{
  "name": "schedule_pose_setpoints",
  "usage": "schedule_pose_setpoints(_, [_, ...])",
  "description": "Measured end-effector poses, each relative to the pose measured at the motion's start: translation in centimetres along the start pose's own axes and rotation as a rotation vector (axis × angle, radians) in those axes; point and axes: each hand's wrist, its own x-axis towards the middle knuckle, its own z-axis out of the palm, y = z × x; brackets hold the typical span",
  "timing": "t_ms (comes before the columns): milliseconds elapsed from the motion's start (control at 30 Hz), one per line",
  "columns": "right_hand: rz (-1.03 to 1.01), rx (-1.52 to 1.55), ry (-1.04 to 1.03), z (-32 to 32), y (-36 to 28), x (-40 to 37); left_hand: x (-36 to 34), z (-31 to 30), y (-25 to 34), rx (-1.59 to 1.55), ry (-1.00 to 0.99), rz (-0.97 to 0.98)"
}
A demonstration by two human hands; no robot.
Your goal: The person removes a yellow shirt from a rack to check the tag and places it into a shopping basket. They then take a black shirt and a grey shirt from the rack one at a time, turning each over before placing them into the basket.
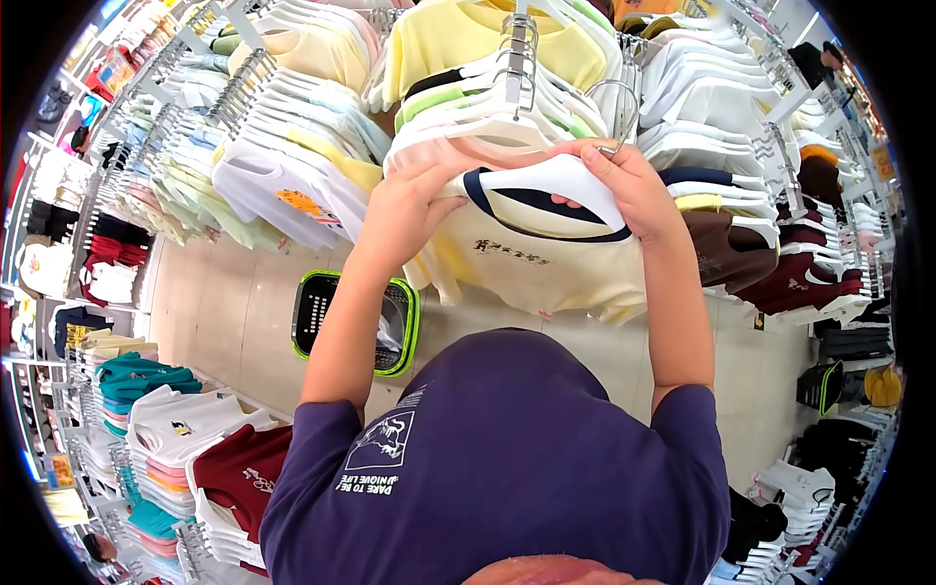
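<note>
In front of my chest hangs a cream T-shirt (pixel 531 275) with a navy-trimmed collar and small dark print. It is on a white hanger (pixel 570 181), whose broad top shows above the neckline. My left hand (pixel 417 210) is closed on the shirt's shoulder beside the collar. My right hand (pixel 629 185) is closed around the hanger's other side, near its metal hook (pixel 610 149), with some fingertips showing inside the neck opening. Directly behind are a pale pink shirt (pixel 458 151) and a yellow shirt (pixel 478 44) on the rack.
A metal display arm (pixel 520 63) reaches toward me above the hanging shirts. A black shopping basket with a green rim (pixel 414 327) stands on the tiled floor (pixel 219 302) at left. More racks line both sides, with white shirts (pixel 702 97) at right and a maroon shirt (pixel 239 478) at lower left.
</note>
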Motion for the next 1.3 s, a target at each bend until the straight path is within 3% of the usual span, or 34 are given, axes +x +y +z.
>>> schedule_pose_setpoints(167, [-0.062,-0.291,0.093,-0.7,-0.8,-1.0,0.8,-2.5,0.1,-0.031,0.02,-0.056])
schedule_pose_setpoints(333, [0.123,-0.643,0.135,-2.9,-0.6,-5.0,0.7,-5.4,-1.6,-0.048,0.1,-0.128])
schedule_pose_setpoints(400, [-0.021,-0.674,0.228,-2.4,1.1,-5.7,0.7,-5.7,-2.4,-0.037,0.13,-0.118])
schedule_pose_setpoints(600, [-0.148,-0.758,0.463,-0.6,2.3,-5.8,1.0,-5.3,-2.3,-0.027,0.109,-0.134])
schedule_pose_setpoints(967, [-0.21,-0.752,0.608,-0.6,1.7,-6.0,1.0,-5.0,-2.1,-0.041,0.079,-0.145])
schedule_pose_setpoints(1067, [-0.21,-0.72,0.621,-1.4,1.8,-6.5,0.0,-5.4,-2.8,-0.44,0.024,-0.301])
schedule_pose_setpoints(1167, [-0.171,-0.623,0.646,-2.2,2.2,-7.0,-1.8,-3.5,-6.0,-0.744,0.072,-0.285])
schedule_pose_setpoints(1267, [-0.136,-0.519,0.666,-3.0,2.9,-7.4,-5.2,-1.9,-11.2,-0.76,-0.173,-0.486])
schedule_pose_setpoints(1300, [-0.133,-0.49,0.662,-3.3,3.2,-7.5,-5.5,-1.7,-11.1,-0.766,-0.172,-0.518])
